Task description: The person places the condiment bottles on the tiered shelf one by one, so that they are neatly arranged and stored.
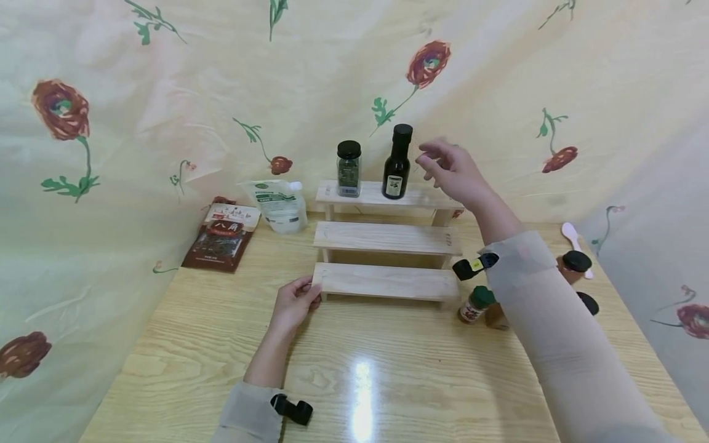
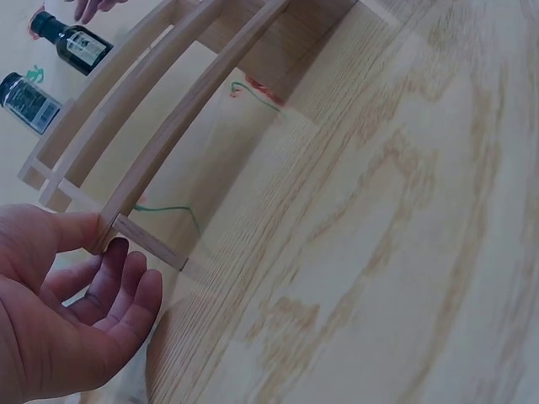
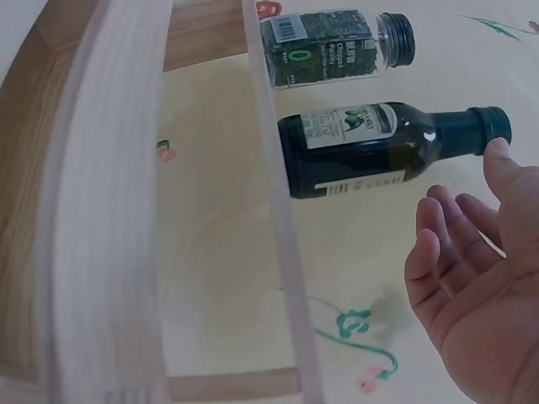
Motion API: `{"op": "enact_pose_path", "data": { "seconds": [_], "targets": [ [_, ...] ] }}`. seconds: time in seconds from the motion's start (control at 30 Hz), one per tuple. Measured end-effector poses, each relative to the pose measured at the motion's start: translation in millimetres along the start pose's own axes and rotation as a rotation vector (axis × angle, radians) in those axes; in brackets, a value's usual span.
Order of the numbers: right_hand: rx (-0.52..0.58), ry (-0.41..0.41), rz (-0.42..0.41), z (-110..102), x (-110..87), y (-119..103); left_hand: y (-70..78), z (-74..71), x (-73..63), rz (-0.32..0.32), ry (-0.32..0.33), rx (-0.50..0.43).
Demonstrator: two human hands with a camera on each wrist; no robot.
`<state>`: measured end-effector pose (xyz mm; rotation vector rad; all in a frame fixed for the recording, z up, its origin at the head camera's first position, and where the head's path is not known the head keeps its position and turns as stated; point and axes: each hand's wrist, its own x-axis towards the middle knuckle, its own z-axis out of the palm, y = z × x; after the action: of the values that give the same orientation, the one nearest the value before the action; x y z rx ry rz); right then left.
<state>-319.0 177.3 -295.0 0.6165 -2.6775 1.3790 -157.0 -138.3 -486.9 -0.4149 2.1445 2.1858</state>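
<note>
A three-tier wooden spice rack [image 1: 388,237] stands on the table against the patterned cloth. My left hand [image 1: 292,306] pinches the left end of its lowest board, thumb above and fingers curled below, as the left wrist view shows closely. On the top board a dark glass bottle [image 1: 396,166] stands upright, with a jar of chopped parsley [image 1: 349,169] to its left. Beside the bottle's neck is my right hand [image 1: 451,169], fingers loosely bent and holding nothing. In the right wrist view its thumb overlaps the cap of the bottle [image 3: 362,147].
Left of the rack are a brown spice packet [image 1: 221,237] and a clear spouted pouch [image 1: 281,206]. To the right, a green-capped jar [image 1: 476,304] and several black-lidded jars sit partly behind my right sleeve. A white spoon [image 1: 570,234] lies farther back.
</note>
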Motion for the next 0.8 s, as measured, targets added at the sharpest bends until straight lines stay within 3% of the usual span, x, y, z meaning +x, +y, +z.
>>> {"op": "enact_pose_path", "data": {
  "seconds": [0.8],
  "targets": [
    [0.055, 0.075, 0.054, -9, -60.9, 46, -0.7, 1.0, 0.7, -0.015, 0.003, 0.005]
  ]
}}
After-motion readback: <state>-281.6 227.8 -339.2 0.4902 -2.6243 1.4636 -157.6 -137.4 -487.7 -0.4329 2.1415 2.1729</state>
